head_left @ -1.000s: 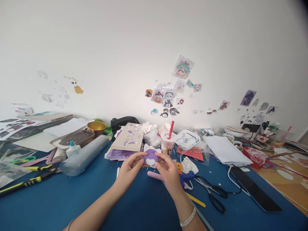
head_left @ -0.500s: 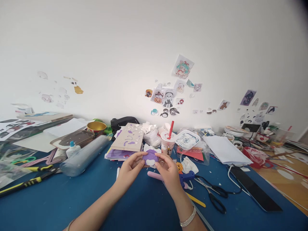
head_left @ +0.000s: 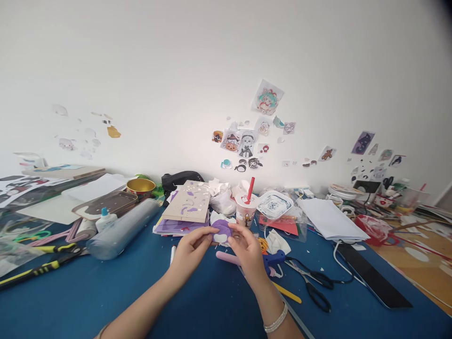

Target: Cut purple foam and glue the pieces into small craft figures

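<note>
Between my two hands is a small purple felt-like piece (head_left: pixel 222 229) with a white patch at its lower edge. My left hand (head_left: pixel 193 247) pinches its left side, thumb below and fingers behind. On the other side my right hand (head_left: pixel 247 249) grips the right edge with thumb and fingers. Just behind the piece lies crumpled white material (head_left: pixel 219 218). Under my right hand, partly covered, is a blue tool with a cable (head_left: pixel 274 259), beside a pink stick-like thing (head_left: pixel 228 257). A white marker (head_left: pixel 173 254) rests near my left hand.
A cup with a red straw (head_left: pixel 246 209) stands behind my right hand. Black-handled scissors (head_left: pixel 312 285) and a yellow stick (head_left: pixel 287 293) lie to the right. A cardboard piece (head_left: pixel 187 201) tops a purple stack. Leftward are a clear roll (head_left: pixel 122 230), a glue bottle (head_left: pixel 105 219) and pliers (head_left: pixel 45 267).
The purple piece has turned slightly between my fingers, its left edge now more covered by my left fingers. The view has shifted very slightly; other things stay in place.
</note>
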The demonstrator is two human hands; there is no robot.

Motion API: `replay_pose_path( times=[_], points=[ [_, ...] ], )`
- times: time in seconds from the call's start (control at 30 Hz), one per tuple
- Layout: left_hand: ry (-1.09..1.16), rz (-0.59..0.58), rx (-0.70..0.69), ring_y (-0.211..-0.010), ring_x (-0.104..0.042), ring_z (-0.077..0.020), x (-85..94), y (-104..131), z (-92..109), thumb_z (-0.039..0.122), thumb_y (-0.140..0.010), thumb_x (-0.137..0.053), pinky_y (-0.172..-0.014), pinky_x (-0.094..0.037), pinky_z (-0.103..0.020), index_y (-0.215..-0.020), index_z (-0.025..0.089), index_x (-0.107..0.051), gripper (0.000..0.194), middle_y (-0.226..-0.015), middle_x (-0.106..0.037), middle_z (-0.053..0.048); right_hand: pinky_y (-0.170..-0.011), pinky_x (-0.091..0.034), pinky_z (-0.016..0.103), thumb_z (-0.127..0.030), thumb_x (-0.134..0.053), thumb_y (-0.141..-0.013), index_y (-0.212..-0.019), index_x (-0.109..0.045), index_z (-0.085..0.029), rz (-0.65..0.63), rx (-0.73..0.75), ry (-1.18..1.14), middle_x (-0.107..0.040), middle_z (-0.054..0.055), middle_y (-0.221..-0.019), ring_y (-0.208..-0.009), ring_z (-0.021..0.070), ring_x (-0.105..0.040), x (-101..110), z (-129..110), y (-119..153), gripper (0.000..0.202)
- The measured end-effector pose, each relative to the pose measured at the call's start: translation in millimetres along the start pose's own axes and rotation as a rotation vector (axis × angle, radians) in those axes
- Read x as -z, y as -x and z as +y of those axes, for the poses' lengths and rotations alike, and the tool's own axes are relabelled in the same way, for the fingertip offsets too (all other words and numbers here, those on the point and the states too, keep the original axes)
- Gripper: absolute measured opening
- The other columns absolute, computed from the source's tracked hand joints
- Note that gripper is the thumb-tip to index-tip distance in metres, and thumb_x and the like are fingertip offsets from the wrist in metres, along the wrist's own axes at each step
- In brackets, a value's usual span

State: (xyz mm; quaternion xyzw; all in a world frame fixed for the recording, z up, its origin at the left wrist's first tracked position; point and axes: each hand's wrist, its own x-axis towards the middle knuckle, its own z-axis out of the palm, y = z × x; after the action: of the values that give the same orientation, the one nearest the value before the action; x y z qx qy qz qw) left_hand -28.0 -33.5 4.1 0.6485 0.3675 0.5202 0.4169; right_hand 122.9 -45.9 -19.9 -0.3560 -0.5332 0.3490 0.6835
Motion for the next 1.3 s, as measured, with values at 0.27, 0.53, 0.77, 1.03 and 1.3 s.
replay_pose_path(
  times=[0.27, 0.53, 0.77, 1.03, 1.3],
  points=[
    [0.002, 0.022, 0.027, -0.078, -0.067, -0.0217, 1.1, -0.1, 10.2, 0.032, -0.073, -0.058, -0.075, -0.056, -0.033, -0.089, 0.017, -0.067, 0.024, -0.093, -0.070, -0.006, -0.068, -0.054, 0.032, -0.028, -0.058, -0.075, -0.093, -0.063, -0.022, 0.049, 0.051, 0.090, -0.062, 0.004, -0.095, -0.078, 0.0157, -0.059, 0.2, -1.3, 1.2, 0.019],
    [0.035, -0.049, 0.119, -0.079, -0.067, -0.0225, -2.9, -0.4, 11.1, 0.038, -0.071, -0.058, -0.080, -0.054, -0.038, -0.107, 0.013, -0.061, 0.044, -0.100, -0.069, -0.009, -0.064, -0.048, 0.029, -0.013, -0.054, -0.072, -0.074, -0.058, -0.020, 0.025, 0.201, 0.436, -0.057, 0.005, -0.094, -0.094, 0.0211, -0.053, 4.9, -6.0, -1.2, 0.008],
    [0.041, -0.043, 0.102, -0.081, -0.066, -0.0218, -2.5, -1.7, 5.4, 0.039, -0.071, -0.060, -0.080, -0.054, -0.037, -0.104, 0.014, -0.061, 0.042, -0.102, -0.069, -0.008, -0.066, -0.048, 0.032, -0.016, -0.056, -0.072, -0.090, -0.060, -0.022, 0.038, 0.183, 0.459, -0.057, 0.005, -0.102, -0.085, 0.0189, -0.055, 5.8, 0.0, -1.9, 0.019],
    [-0.176, -0.001, 0.016, -0.081, -0.065, -0.0213, -2.4, -3.2, -3.9, 0.038, -0.074, -0.057, -0.076, -0.054, -0.034, -0.108, 0.014, -0.060, 0.041, -0.089, -0.070, -0.006, -0.061, -0.046, 0.027, -0.016, -0.053, -0.076, -0.074, -0.057, -0.020, 0.137, 0.351, 0.589, -0.058, 0.003, -0.081, -0.077, 0.0172, -0.055, 8.3, -4.6, -1.4, 0.006],
    [-0.345, -0.027, -0.148, -0.082, -0.064, -0.0217, -5.5, -0.3, -9.3, 0.032, -0.077, -0.053, -0.073, -0.053, -0.031, -0.096, 0.017, -0.066, 0.027, -0.092, -0.071, -0.008, -0.070, -0.046, 0.033, -0.013, -0.053, -0.080, -0.087, -0.061, -0.019, 0.050, 0.676, 0.779, -0.063, 0.005, -0.081, -0.077, 0.0182, -0.053, -3.7, -11.6, 7.4, 0.012]
  ],
)
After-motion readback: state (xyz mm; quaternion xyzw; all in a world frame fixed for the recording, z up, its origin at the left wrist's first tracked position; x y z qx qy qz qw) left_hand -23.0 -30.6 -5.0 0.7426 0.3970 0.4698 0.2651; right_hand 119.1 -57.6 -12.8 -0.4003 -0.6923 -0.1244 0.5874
